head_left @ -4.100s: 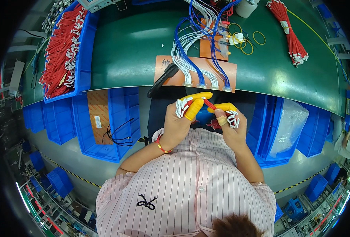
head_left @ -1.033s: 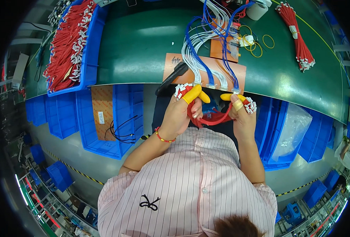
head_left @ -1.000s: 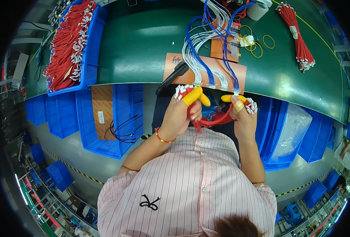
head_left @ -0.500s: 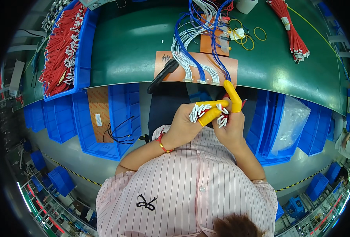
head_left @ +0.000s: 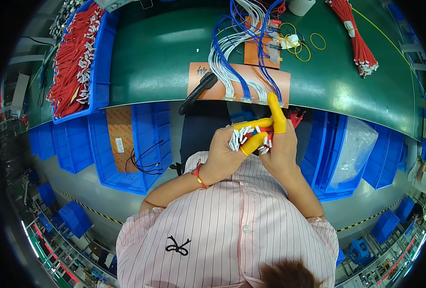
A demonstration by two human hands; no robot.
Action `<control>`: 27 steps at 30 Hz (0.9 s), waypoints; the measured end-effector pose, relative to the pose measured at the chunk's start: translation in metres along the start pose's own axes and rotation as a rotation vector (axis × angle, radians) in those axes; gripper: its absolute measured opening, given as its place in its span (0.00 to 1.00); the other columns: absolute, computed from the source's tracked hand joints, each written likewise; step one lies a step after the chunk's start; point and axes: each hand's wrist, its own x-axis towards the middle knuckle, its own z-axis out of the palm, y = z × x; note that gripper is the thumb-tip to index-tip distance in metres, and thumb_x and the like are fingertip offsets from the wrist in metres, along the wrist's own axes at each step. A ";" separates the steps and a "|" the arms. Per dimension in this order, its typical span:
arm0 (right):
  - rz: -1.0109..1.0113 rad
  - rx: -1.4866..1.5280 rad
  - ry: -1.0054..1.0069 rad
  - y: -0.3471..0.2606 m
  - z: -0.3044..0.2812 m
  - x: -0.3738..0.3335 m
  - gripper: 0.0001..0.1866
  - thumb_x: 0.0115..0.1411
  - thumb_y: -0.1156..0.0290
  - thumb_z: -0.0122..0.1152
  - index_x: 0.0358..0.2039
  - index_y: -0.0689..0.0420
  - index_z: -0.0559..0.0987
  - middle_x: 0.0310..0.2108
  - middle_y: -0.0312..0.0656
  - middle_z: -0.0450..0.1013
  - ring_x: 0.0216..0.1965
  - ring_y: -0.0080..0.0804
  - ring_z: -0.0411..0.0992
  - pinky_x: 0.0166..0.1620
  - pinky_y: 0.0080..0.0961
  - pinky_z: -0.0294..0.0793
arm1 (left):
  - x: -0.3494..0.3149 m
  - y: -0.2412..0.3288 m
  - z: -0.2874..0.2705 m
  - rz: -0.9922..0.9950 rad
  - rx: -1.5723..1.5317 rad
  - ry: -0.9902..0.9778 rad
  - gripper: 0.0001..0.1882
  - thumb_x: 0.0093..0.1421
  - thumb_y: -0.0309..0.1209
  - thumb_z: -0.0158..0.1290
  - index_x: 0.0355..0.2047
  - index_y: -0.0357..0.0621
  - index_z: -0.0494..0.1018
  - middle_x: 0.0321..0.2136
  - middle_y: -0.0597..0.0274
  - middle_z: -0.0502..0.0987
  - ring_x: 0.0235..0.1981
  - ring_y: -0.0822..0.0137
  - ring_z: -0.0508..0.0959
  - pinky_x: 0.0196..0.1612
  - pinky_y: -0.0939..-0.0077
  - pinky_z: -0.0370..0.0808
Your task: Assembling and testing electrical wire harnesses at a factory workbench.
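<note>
My left hand point(head_left: 224, 154), with yellow finger cots, is closed round a bunch of red wires whose white ends point(head_left: 235, 138) point toward me. Against it, my right hand point(head_left: 283, 146) closes on more of the same red wires point(head_left: 295, 118), which stick out beyond its far side. A few white tips point(head_left: 267, 144) show between the two hands. The right index finger, in a yellow cot, is stretched out toward the table edge. Just past it, white and blue wires point(head_left: 222, 72) run down to an orange board point(head_left: 198, 86) at the edge.
A blue bin point(head_left: 105, 62) full of red wires stands at the left. A tied red wire bundle point(head_left: 351, 31) lies at the right, yellow rubber bands point(head_left: 317, 41) nearer the middle. A black-handled tool point(head_left: 198, 92) overhangs the edge. Blue crates point(head_left: 117, 180) sit below the table.
My right hand has turned, its index finger shifting slightly left and away from me. More red wire shows beyond that hand, and fewer white tips show beside its thumb.
</note>
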 end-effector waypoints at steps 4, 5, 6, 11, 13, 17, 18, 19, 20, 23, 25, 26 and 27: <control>-0.149 0.006 -0.042 0.010 0.001 -0.002 0.33 0.51 0.74 0.64 0.57 0.64 0.64 0.31 0.46 0.70 0.30 0.46 0.69 0.35 0.36 0.68 | 0.003 0.000 -0.003 -0.156 -0.186 0.115 0.11 0.65 0.33 0.49 0.42 0.37 0.70 0.19 0.70 0.69 0.17 0.84 0.65 0.20 0.87 0.60; -0.124 0.081 -0.087 0.014 -0.002 -0.005 0.31 0.53 0.74 0.63 0.57 0.64 0.65 0.31 0.47 0.71 0.30 0.46 0.70 0.35 0.36 0.69 | 0.005 -0.004 -0.010 -0.121 -0.255 0.090 0.12 0.67 0.34 0.46 0.41 0.37 0.69 0.16 0.71 0.65 0.15 0.83 0.60 0.19 0.86 0.56; -0.098 0.156 -0.131 0.017 -0.007 -0.005 0.28 0.55 0.75 0.61 0.57 0.63 0.66 0.31 0.47 0.71 0.30 0.47 0.70 0.34 0.36 0.69 | 0.008 -0.007 -0.015 -0.085 -0.324 0.064 0.13 0.68 0.35 0.43 0.40 0.37 0.69 0.13 0.72 0.61 0.13 0.83 0.56 0.18 0.85 0.52; 0.459 0.640 -0.410 0.045 -0.048 -0.014 0.15 0.66 0.67 0.52 0.49 0.61 0.75 0.26 0.35 0.70 0.26 0.19 0.64 0.32 0.19 0.66 | 0.007 0.003 -0.032 -0.012 -0.521 0.137 0.16 0.69 0.35 0.39 0.40 0.34 0.70 0.19 0.68 0.66 0.14 0.83 0.55 0.18 0.86 0.53; 0.544 0.719 -0.291 0.061 -0.056 -0.024 0.14 0.64 0.67 0.54 0.47 0.62 0.76 0.25 0.32 0.70 0.25 0.15 0.62 0.28 0.11 0.60 | 0.009 -0.003 -0.037 -0.042 -0.507 0.160 0.14 0.68 0.34 0.41 0.39 0.35 0.70 0.21 0.68 0.68 0.14 0.84 0.56 0.18 0.87 0.54; 0.658 0.814 -0.079 0.063 -0.051 -0.031 0.13 0.60 0.68 0.59 0.42 0.63 0.77 0.22 0.35 0.71 0.18 0.13 0.60 0.22 0.10 0.55 | 0.011 -0.016 -0.035 -0.113 -0.360 0.187 0.08 0.66 0.29 0.45 0.38 0.37 0.70 0.23 0.70 0.67 0.16 0.85 0.57 0.19 0.89 0.53; 0.658 0.942 -0.064 0.063 -0.049 -0.032 0.13 0.59 0.68 0.61 0.41 0.63 0.77 0.22 0.37 0.72 0.16 0.13 0.58 0.20 0.11 0.53 | 0.013 -0.020 -0.035 -0.155 -0.345 0.218 0.06 0.64 0.27 0.48 0.36 0.38 0.72 0.21 0.71 0.69 0.16 0.87 0.59 0.18 0.89 0.53; 0.657 1.070 -0.049 0.064 -0.047 -0.031 0.13 0.58 0.69 0.62 0.40 0.63 0.77 0.21 0.38 0.72 0.15 0.13 0.57 0.19 0.11 0.52 | 0.013 -0.019 -0.035 -0.137 -0.356 0.221 0.05 0.63 0.27 0.49 0.36 0.38 0.72 0.21 0.72 0.69 0.16 0.87 0.59 0.18 0.89 0.53; 0.654 1.199 -0.032 0.064 -0.046 -0.031 0.13 0.56 0.69 0.63 0.38 0.63 0.77 0.21 0.40 0.72 0.13 0.13 0.56 0.18 0.12 0.51 | 0.014 -0.018 -0.035 -0.120 -0.364 0.223 0.05 0.63 0.27 0.49 0.35 0.38 0.72 0.21 0.72 0.69 0.16 0.87 0.59 0.18 0.89 0.53; 0.658 1.339 -0.086 0.054 -0.038 -0.024 0.14 0.54 0.70 0.65 0.39 0.65 0.76 0.22 0.43 0.73 0.12 0.13 0.53 0.16 0.12 0.48 | 0.018 -0.017 -0.036 -0.110 -0.350 0.234 0.05 0.63 0.27 0.50 0.34 0.38 0.73 0.21 0.72 0.69 0.16 0.87 0.59 0.18 0.89 0.53; 0.663 1.346 -0.126 0.047 -0.033 -0.020 0.15 0.54 0.70 0.64 0.39 0.66 0.76 0.23 0.41 0.73 0.13 0.13 0.55 0.17 0.12 0.49 | 0.019 -0.016 -0.037 -0.112 -0.328 0.250 0.05 0.63 0.27 0.50 0.34 0.37 0.73 0.20 0.73 0.69 0.16 0.87 0.59 0.18 0.89 0.53; 0.695 1.315 -0.115 0.044 -0.029 -0.018 0.14 0.54 0.70 0.65 0.39 0.66 0.76 0.23 0.41 0.73 0.13 0.12 0.56 0.17 0.12 0.48 | 0.019 -0.015 -0.035 -0.110 -0.319 0.260 0.06 0.63 0.27 0.50 0.34 0.37 0.73 0.20 0.73 0.69 0.16 0.87 0.59 0.18 0.89 0.53; 0.726 1.285 -0.103 0.042 -0.026 -0.017 0.14 0.54 0.70 0.65 0.38 0.66 0.77 0.23 0.40 0.73 0.14 0.12 0.56 0.17 0.11 0.48 | 0.019 -0.014 -0.035 -0.109 -0.311 0.269 0.06 0.63 0.27 0.50 0.34 0.37 0.73 0.20 0.73 0.68 0.16 0.87 0.59 0.18 0.89 0.52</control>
